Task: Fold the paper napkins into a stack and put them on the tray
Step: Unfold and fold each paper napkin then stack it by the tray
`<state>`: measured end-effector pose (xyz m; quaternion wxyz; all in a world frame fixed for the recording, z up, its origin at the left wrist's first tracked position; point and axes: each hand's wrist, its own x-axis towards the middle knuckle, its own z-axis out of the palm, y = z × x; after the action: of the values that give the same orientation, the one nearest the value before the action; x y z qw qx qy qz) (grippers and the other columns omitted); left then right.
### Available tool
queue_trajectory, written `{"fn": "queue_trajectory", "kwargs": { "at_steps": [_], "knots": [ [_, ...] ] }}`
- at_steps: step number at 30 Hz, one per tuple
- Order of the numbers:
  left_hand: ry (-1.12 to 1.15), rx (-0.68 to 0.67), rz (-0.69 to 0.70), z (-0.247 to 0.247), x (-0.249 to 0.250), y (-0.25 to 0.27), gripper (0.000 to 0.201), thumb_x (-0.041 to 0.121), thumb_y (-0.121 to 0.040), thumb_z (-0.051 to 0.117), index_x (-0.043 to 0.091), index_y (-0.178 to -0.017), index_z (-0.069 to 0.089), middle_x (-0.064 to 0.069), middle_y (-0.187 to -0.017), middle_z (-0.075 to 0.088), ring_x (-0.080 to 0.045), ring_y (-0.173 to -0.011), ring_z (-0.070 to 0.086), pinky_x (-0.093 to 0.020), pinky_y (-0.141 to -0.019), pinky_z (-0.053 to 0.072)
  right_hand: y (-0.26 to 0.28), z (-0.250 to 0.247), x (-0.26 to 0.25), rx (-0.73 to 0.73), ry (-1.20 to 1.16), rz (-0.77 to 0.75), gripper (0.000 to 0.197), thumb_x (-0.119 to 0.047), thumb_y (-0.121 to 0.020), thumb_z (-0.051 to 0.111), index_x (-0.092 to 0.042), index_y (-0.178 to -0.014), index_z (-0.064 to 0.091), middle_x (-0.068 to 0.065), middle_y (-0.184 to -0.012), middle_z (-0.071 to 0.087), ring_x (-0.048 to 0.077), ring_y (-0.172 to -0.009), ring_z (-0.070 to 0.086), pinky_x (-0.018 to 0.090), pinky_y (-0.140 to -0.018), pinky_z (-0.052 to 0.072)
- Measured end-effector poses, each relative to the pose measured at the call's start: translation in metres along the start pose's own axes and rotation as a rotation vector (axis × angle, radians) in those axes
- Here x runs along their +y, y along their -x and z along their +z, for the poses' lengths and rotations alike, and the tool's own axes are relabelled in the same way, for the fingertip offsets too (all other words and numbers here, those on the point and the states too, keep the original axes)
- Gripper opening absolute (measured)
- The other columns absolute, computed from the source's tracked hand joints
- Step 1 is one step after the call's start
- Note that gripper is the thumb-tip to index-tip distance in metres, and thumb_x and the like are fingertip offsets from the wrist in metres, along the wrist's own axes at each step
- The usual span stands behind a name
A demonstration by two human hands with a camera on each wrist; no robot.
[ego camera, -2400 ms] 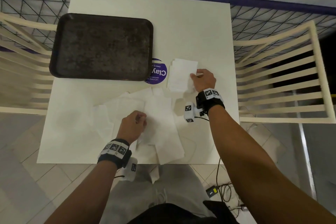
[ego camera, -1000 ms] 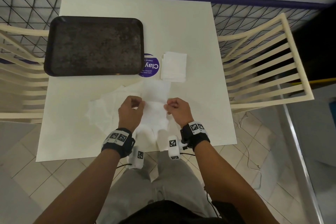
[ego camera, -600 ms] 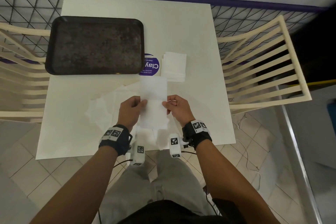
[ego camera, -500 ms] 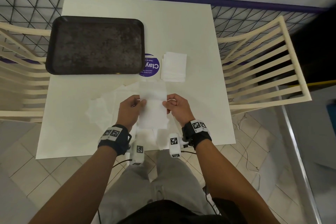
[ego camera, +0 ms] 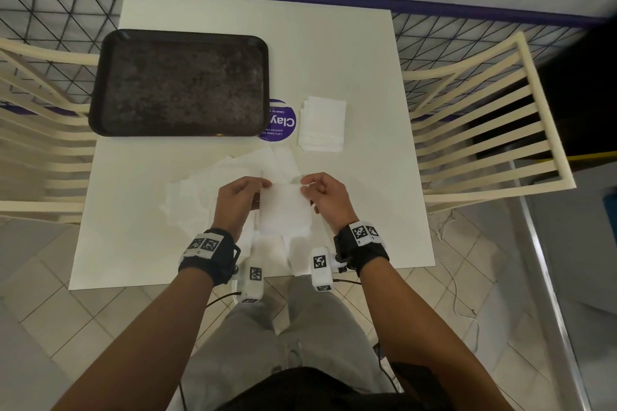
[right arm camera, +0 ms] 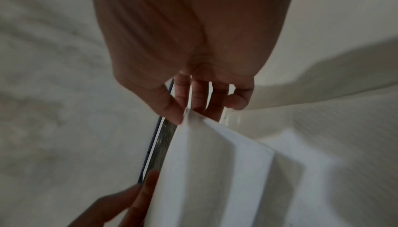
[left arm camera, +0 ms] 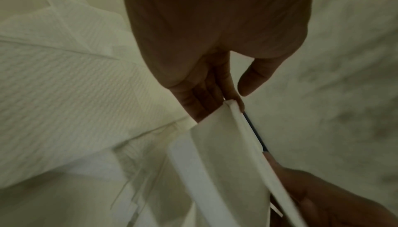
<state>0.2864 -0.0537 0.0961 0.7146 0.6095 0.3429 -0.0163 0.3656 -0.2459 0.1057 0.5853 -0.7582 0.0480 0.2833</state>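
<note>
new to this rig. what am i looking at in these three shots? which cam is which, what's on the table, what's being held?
No robot: a person with bare hands and a camera strapped to each wrist. The wide shot is from a head camera looking down; the two close-ups look along each hand. The left hand and right hand each pinch a top corner of one folded napkin. On the white table lie a dark tray holding nothing, a purple sticker, a stack of folded napkins beside it, and loose unfolded napkins.

Looks like a café or canteen: white square table (ego camera: pixel 350 53), slatted cream chairs (ego camera: pixel 484 130), dark serving tray (ego camera: pixel 96 103), purple cleaning sticker (ego camera: pixel 283 123), tiled floor (ego camera: pixel 83 327).
</note>
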Motion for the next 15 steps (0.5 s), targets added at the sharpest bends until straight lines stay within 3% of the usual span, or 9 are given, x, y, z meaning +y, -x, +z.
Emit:
{"fn": "queue_trajectory", "kwargs": {
  "at_steps": [3,5,7,9,12,15],
  "knots": [
    [-0.052,0.028,0.033,-0.001,-0.006,-0.004,0.014,0.024,-0.094,0.072,0.018,-0.104,0.078,-0.005,-0.106,0.078,-0.026,-0.1,0.071,-0.042,-0.087,0.06,0.002,0.0,0.001,-0.009,0.026,-0.043,0.026,-0.003,-0.086,0.068,-0.016,-0.108,0.067,-0.002,-0.071,0.062,0.01,-0.063,0.058,0.015,-0.056,0.044],
    [-0.106,0.033,0.036,-0.001,-0.01,-0.007,0.019,0.027,-0.093,0.077,0.021,-0.111,0.077,-0.004,-0.104,0.078,-0.025,-0.1,0.073,-0.042,-0.089,0.061,0.001,0.0,0.002,-0.007,0.023,-0.051,0.028,-0.003,-0.085,0.068,-0.016,-0.11,0.067,-0.002,-0.072,0.062,0.01,-0.064,0.059,0.015,-0.057,0.044],
    [-0.134,0.034,0.02,-0.002,-0.011,-0.007,0.016,0.028,-0.092,0.078,0.022,-0.107,0.079,-0.002,-0.1,0.079,-0.025,-0.1,0.074,-0.045,-0.092,0.061,0.0,0.001,0.003,-0.007,0.043,-0.067,0.028,-0.006,-0.085,0.07,-0.019,-0.11,0.069,-0.003,-0.072,0.062,0.012,-0.066,0.059,0.019,-0.061,0.046],
    [-0.141,0.039,0.02,-0.001,-0.01,-0.005,0.008,0.024,-0.091,0.079,0.021,-0.099,0.081,-0.001,-0.096,0.08,-0.028,-0.097,0.074,-0.048,-0.091,0.062,-0.001,0.002,0.003,-0.006,0.105,-0.089,0.025,-0.015,-0.085,0.074,-0.027,-0.107,0.072,-0.008,-0.076,0.064,0.011,-0.072,0.061,0.024,-0.072,0.05],
    [-0.183,0.01,0.067,0.002,-0.007,-0.002,0.003,0.023,-0.091,0.079,0.022,-0.094,0.081,0.001,-0.092,0.08,-0.026,-0.094,0.074,-0.045,-0.087,0.062,-0.001,0.008,-0.003,-0.027,0.282,-0.152,0.018,-0.034,-0.084,0.078,-0.032,-0.102,0.075,-0.02,-0.095,0.07,0.0,-0.093,0.064,0.023,-0.087,0.05],
    [-0.237,-0.03,0.119,0.004,-0.006,0.0,0.002,0.023,-0.091,0.079,0.024,-0.093,0.08,0.004,-0.089,0.079,-0.017,-0.088,0.072,-0.037,-0.082,0.058,-0.003,0.019,-0.007,-0.048,0.428,-0.206,0.024,-0.054,-0.078,0.074,-0.036,-0.094,0.076,-0.023,-0.097,0.074,-0.002,-0.098,0.065,0.035,-0.094,0.052]
  ]
}}
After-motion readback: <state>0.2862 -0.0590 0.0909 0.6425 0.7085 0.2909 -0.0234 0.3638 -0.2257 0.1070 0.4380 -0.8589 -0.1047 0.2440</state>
